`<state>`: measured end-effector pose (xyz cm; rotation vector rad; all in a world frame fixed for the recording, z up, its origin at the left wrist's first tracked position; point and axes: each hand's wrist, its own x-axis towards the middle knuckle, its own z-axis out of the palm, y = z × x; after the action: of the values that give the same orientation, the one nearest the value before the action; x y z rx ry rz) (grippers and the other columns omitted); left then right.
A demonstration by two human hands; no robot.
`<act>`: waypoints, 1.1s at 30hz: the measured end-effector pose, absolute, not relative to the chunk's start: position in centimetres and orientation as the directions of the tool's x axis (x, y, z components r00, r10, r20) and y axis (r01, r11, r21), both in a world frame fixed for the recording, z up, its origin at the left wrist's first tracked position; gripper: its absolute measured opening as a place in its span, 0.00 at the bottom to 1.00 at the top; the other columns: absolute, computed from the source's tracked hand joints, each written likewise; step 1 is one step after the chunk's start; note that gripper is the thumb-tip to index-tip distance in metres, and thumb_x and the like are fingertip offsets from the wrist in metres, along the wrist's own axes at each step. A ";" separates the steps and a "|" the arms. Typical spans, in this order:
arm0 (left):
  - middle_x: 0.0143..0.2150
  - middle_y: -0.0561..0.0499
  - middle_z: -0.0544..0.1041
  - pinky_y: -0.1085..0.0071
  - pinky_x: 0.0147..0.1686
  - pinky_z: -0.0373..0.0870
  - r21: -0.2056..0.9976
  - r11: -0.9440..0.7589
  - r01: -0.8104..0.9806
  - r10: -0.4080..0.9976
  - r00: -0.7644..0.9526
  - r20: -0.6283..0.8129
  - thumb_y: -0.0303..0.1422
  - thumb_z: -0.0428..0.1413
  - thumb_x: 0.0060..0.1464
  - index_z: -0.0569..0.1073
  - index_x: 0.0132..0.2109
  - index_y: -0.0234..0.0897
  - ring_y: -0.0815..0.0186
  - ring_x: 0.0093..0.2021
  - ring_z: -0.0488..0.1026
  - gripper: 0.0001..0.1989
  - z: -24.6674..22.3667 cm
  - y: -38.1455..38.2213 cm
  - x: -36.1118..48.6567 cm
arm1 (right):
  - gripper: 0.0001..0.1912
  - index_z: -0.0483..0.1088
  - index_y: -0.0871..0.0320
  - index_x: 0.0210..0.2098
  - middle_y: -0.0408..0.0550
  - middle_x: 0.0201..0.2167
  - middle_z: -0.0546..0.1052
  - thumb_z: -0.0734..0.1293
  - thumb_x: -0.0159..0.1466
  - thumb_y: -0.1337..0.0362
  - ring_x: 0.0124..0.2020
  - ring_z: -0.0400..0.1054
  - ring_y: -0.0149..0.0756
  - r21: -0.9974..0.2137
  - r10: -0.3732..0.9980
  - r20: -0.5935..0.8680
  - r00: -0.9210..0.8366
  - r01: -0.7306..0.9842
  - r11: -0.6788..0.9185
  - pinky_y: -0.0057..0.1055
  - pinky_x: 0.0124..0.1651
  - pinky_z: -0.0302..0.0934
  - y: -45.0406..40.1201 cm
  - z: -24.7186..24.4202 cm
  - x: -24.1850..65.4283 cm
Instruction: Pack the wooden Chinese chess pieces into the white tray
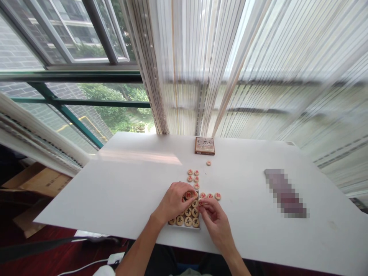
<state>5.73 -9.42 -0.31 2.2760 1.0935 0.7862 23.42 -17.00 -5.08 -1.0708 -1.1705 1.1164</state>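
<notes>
A shallow box [185, 227] of round wooden Chinese chess pieces lies near the table's front edge. Rows of black-marked pieces [188, 221] and a few red-marked ones [188, 195] fill what I can see of it. My left hand [174, 200] arches over the box, covering its left part, with thumb and forefinger closed round a red piece [194, 194] at the top right corner. At the box's right edge, my right hand [215, 218] pinches a red-marked piece [201, 202] between thumb and fingertips.
Several red pieces [196, 179] lie behind the box, and three more [210, 196] form a row to its right. One piece [209, 163] sits alone near a brown flat box [204, 146]. A blurred-out object [286, 193] rests on the white table [129, 184] at right.
</notes>
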 end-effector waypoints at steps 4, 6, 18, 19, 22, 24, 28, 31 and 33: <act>0.48 0.52 0.80 0.61 0.54 0.66 0.642 -0.565 0.518 0.806 0.513 0.296 0.31 0.62 0.57 0.75 0.48 0.43 0.61 0.50 0.74 0.11 -0.4 -9.5 5.0 | 0.10 0.72 0.52 0.48 0.49 0.45 0.75 0.68 0.67 0.61 0.46 0.74 0.41 -0.990 0.992 0.113 0.057 -0.077 0.117 0.38 0.53 0.71 -17.0 -5.0 23.4; 0.49 0.51 0.79 0.60 0.55 0.66 0.637 -0.563 0.527 0.807 0.515 0.288 0.30 0.63 0.55 0.75 0.48 0.43 0.60 0.52 0.73 0.13 -0.4 -9.6 4.5 | 0.10 0.71 0.52 0.48 0.49 0.45 0.75 0.68 0.67 0.60 0.46 0.74 0.41 -0.991 0.993 0.105 0.058 -0.076 0.110 0.38 0.53 0.71 -17.0 -5.0 23.4; 0.48 0.51 0.79 0.60 0.54 0.68 0.628 -0.552 0.549 0.826 0.462 0.322 0.31 0.60 0.59 0.76 0.47 0.42 0.61 0.51 0.74 0.09 -0.4 -9.7 3.8 | 0.09 0.74 0.52 0.46 0.52 0.45 0.74 0.67 0.68 0.59 0.47 0.73 0.43 -0.984 0.985 0.156 0.079 -0.074 0.162 0.40 0.51 0.72 -17.0 -5.1 23.5; 0.48 0.50 0.79 0.60 0.54 0.68 0.627 -0.558 0.544 0.824 0.455 0.339 0.31 0.60 0.60 0.76 0.47 0.42 0.61 0.51 0.74 0.08 -0.2 -10.0 3.8 | 0.09 0.74 0.52 0.46 0.52 0.45 0.75 0.67 0.67 0.59 0.47 0.74 0.44 -0.984 0.986 0.144 0.079 -0.096 0.151 0.40 0.52 0.72 -17.0 -5.0 23.4; 0.48 0.49 0.79 0.60 0.53 0.69 0.638 -0.572 0.516 0.815 0.448 0.368 0.30 0.58 0.61 0.75 0.47 0.42 0.61 0.51 0.74 0.08 0.5 -11.2 4.0 | 0.12 0.73 0.53 0.47 0.51 0.45 0.77 0.69 0.66 0.58 0.45 0.77 0.44 -0.983 0.996 0.060 0.071 -0.168 0.072 0.42 0.53 0.72 -17.1 -4.8 23.5; 0.48 0.49 0.79 0.61 0.54 0.69 0.662 -0.570 0.487 0.813 0.453 0.366 0.30 0.58 0.61 0.75 0.49 0.43 0.61 0.52 0.73 0.09 1.0 -12.2 4.2 | 0.13 0.73 0.53 0.48 0.52 0.46 0.79 0.69 0.66 0.56 0.44 0.78 0.44 -0.979 0.998 0.005 0.062 -0.204 0.018 0.43 0.54 0.72 -17.3 -4.5 23.5; 0.50 0.49 0.79 0.62 0.54 0.70 0.721 -0.550 0.423 0.816 0.456 0.355 0.31 0.57 0.62 0.73 0.52 0.43 0.61 0.52 0.74 0.12 1.2 -13.8 4.9 | 0.14 0.75 0.54 0.47 0.52 0.47 0.80 0.70 0.65 0.55 0.43 0.79 0.44 -0.978 0.999 -0.020 0.051 -0.208 -0.009 0.43 0.51 0.73 -17.8 -3.9 23.4; 0.48 0.49 0.79 0.64 0.52 0.72 0.734 -0.541 0.410 0.815 0.470 0.338 0.29 0.57 0.62 0.74 0.51 0.43 0.62 0.50 0.75 0.11 1.0 -14.2 5.4 | 0.15 0.76 0.55 0.45 0.52 0.44 0.81 0.69 0.65 0.53 0.40 0.79 0.44 -0.978 0.997 -0.038 0.066 -0.209 -0.023 0.43 0.49 0.74 -18.0 -3.5 22.9; 0.47 0.49 0.80 0.64 0.52 0.72 0.732 -0.541 0.414 0.814 0.476 0.333 0.29 0.58 0.61 0.74 0.50 0.43 0.61 0.50 0.75 0.11 0.8 -14.4 5.6 | 0.15 0.77 0.56 0.44 0.52 0.42 0.81 0.70 0.64 0.53 0.40 0.79 0.44 -0.979 0.993 -0.042 0.108 -0.201 -0.020 0.42 0.47 0.75 -18.1 -3.3 22.6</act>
<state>5.62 -14.36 0.82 2.1542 1.0128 0.9145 22.60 -18.07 -3.34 -1.1332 -0.9657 1.2380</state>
